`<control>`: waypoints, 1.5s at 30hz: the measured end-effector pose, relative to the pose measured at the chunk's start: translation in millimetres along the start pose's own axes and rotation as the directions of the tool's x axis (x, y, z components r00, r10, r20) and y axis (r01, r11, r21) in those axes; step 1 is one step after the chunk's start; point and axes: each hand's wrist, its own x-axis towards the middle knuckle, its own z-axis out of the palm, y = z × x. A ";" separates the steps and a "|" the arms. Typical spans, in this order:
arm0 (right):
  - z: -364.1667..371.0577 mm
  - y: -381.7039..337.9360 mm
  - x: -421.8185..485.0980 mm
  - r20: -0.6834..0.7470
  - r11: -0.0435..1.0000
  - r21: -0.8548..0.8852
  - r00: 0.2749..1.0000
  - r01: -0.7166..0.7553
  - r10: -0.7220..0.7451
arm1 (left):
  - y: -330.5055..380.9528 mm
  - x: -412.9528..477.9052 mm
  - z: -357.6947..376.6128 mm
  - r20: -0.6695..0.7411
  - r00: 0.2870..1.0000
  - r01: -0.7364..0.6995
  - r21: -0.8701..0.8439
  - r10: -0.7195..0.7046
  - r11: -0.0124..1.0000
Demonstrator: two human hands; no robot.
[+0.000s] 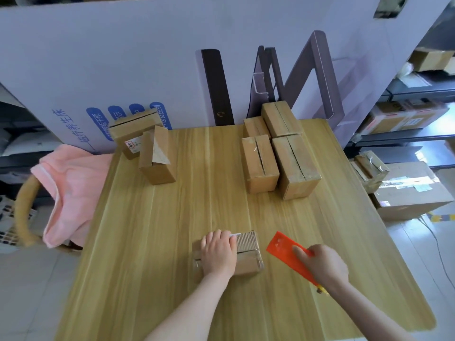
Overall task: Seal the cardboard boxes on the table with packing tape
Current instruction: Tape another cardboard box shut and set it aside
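A small cardboard box (248, 254) lies near the front of the wooden table (172, 230). My left hand (218, 252) rests flat on top of it, fingers reaching its far edge. To the right of the box, my right hand (322, 264) grips an orange tape dispenser (288, 249), held just above the table and apart from the box. Several more boxes (280, 153) stand in a cluster at the back right, with shiny tape along their seams. Two boxes (147, 143) stand at the back left; the nearer one has a raised flap.
A large printed white carton (147, 57) stands upright behind the table. A pink cloth (69, 188) drapes over a chair at the left edge. Cartons (408, 190) sit on the floor at the right, below shelving (413, 114).
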 end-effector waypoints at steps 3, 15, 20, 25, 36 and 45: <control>-3.0 2.1 -9.0 -0.076 0.951 0.306 0.997 0.052 -0.030 | -5.6 -6.8 -7.5 -0.055 0.989 0.126 -0.141 -0.135 0.982; -21.9 -31.6 -52.6 -0.053 0.641 0.739 0.966 0.208 -0.253 | 30.1 -12.9 -73.7 0.219 0.931 0.310 -0.896 -0.291 0.318; -38.8 -43.3 -56.1 -0.102 0.668 0.681 0.943 0.299 -0.318 | 37.0 8.1 -118.6 0.510 0.858 0.489 -0.845 0.054 0.218; -48.1 -46.1 -57.2 -0.131 0.657 0.680 0.936 0.325 -0.328 | 34.1 18.2 -128.9 0.519 0.850 0.492 -0.844 0.092 0.214; -52.1 -59.1 -61.3 -0.251 0.763 0.471 0.896 0.444 -0.367 | 35.9 29.7 -143.3 0.445 0.896 0.407 -0.821 0.001 0.399; -67.3 -75.9 -63.0 -0.250 0.868 0.242 0.892 0.434 -0.377 | 21.1 55.6 -148.3 0.326 0.937 0.340 -0.772 -0.124 0.537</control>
